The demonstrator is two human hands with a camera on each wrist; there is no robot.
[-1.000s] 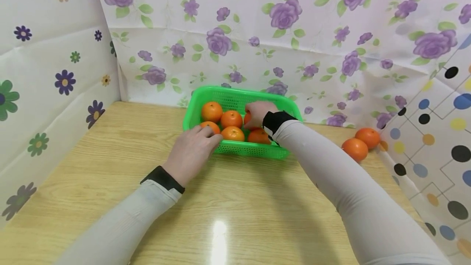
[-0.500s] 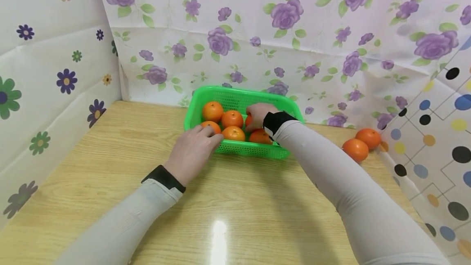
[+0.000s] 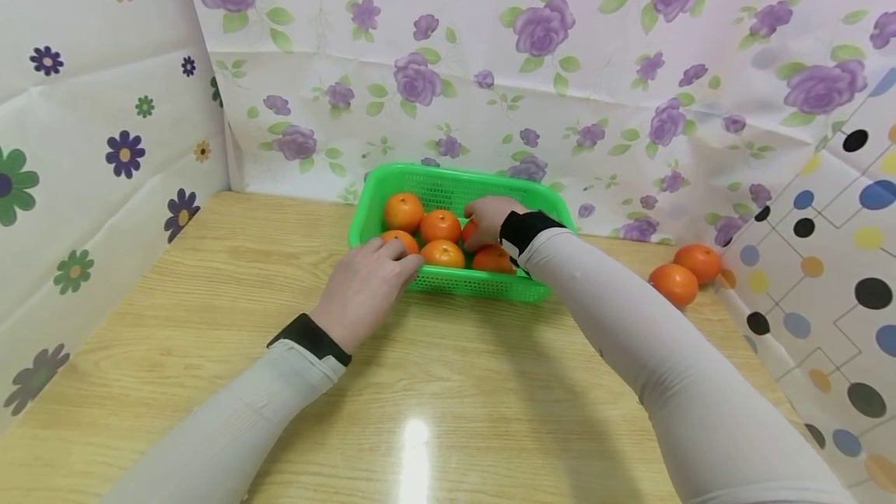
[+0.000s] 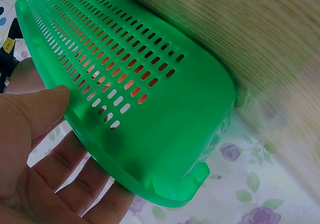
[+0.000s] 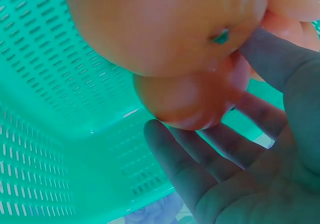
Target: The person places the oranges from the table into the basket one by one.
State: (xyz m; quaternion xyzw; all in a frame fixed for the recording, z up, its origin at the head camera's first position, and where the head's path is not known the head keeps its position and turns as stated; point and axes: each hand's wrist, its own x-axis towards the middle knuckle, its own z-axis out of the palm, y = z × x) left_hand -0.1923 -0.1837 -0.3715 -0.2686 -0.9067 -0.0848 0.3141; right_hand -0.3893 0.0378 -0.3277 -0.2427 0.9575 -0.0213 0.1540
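A green perforated plastic basket [image 3: 483, 285] stands on the table against the back cloth, with several oranges [image 3: 441, 254] inside. My left hand [image 3: 365, 286] holds its front left rim. In the left wrist view the thumb lies on the outer wall of the basket [image 4: 165, 99] and the fingers reach behind the rim. My right hand [image 3: 492, 218] reaches into the basket's right part and grips an orange [image 3: 468, 231], mostly hidden by the hand in the head view. In the right wrist view, fingers and thumb surround this orange [image 5: 190, 101], below a nearer orange [image 5: 160, 29].
Two loose oranges [image 3: 673, 285] lie on the wooden table [image 3: 392, 411] at the right, beside the dotted side cloth [image 3: 833, 317]. A flowered cloth [image 3: 420, 123] hangs right behind the basket, and another flowered cloth [image 3: 105, 201] borders the left.
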